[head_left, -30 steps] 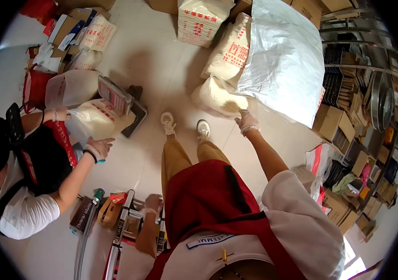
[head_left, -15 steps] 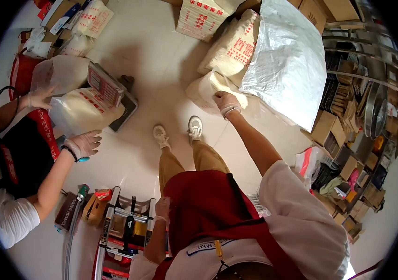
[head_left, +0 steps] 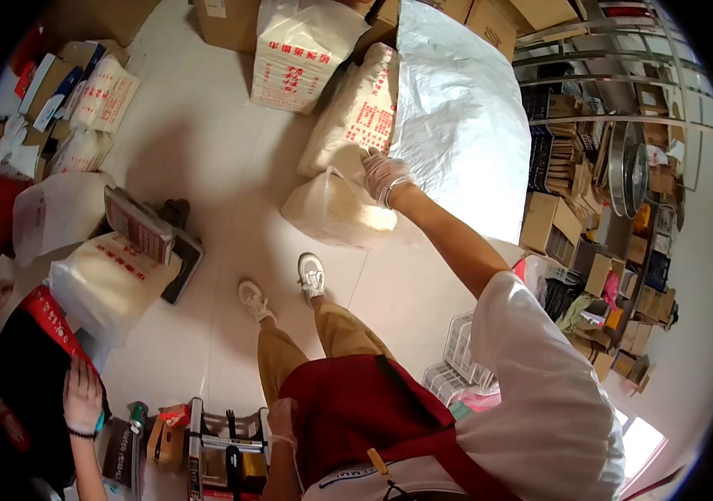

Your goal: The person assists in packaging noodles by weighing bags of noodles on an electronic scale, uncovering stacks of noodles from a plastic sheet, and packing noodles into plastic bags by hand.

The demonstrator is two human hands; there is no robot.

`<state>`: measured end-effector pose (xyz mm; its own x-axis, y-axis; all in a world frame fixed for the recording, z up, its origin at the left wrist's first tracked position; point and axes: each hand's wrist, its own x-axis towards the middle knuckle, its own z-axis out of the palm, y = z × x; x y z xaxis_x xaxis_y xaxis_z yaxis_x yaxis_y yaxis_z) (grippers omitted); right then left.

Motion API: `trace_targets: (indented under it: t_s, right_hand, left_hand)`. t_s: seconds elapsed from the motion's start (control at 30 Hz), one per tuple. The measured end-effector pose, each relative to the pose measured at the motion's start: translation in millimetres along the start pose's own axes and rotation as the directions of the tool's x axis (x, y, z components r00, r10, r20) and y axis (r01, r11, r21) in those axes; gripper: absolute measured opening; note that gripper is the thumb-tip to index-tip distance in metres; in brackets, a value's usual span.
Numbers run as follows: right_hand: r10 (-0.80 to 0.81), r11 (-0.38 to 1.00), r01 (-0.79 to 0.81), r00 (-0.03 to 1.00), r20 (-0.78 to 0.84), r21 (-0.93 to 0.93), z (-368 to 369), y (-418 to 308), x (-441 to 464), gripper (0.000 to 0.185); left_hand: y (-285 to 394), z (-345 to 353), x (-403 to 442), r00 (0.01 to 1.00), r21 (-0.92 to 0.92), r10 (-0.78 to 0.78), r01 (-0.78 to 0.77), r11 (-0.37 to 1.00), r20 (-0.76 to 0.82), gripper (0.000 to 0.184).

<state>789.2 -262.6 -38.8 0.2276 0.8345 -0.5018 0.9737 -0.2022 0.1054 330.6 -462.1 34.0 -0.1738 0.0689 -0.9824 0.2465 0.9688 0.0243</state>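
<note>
My right hand (head_left: 387, 178), in a clear glove, reaches over an open clear bag (head_left: 341, 209) of pale contents on the floor. Its fingers are bent at the bag's upper edge, and what they hold, if anything, is too small to name. Behind that bag leans a pale sack with red print (head_left: 355, 113), beside a large silvery sheet (head_left: 461, 117). My left hand (head_left: 283, 417), also gloved, hangs low beside the red apron (head_left: 365, 401), its fingers partly hidden.
At the left a co-worker's hand (head_left: 82, 397) rests on a dark apron, near a full clear bag (head_left: 110, 280) by a scale (head_left: 143, 225). A metal ladder (head_left: 227, 434) lies at the bottom. Shelves with cartons (head_left: 550, 225) line the right.
My right hand has moved from the open bag's right side to its upper edge. The co-worker's hand has drawn back from the full bag to the apron. The view has shifted.
</note>
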Motion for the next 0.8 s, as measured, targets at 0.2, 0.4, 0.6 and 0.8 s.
trace_targets:
  t_s: [0.2, 0.4, 0.6, 0.8]
  right_hand:
    - [0.064, 0.99, -0.013, 0.929, 0.364, -0.14, 6, 67, 11, 0.039]
    - [-0.009, 0.968, 0.063, 0.976, 0.219, -0.242, 39, 110, -1, 0.04]
    - [0.173, 0.969, -0.222, 0.924, 0.341, 0.11, 21, 82, 13, 0.063]
    - [0.169, 0.958, -0.201, 0.972, 0.164, 0.203, 65, 84, 17, 0.059]
  left_hand:
    - [25, 5, -7, 0.997, 0.067, -0.071, 0.07, 0.995, 0.013, 0.017]
    - [6, -3, 20, 0.986, 0.142, -0.091, 0.071, 0.987, 0.14, 0.023]
    - [11, 8, 10, 0.995, 0.082, -0.07, 0.064, 0.995, 0.075, 0.018]
    - [13, 7, 10, 0.996, 0.181, -0.083, 0.078, 0.98, 0.023, 0.018]
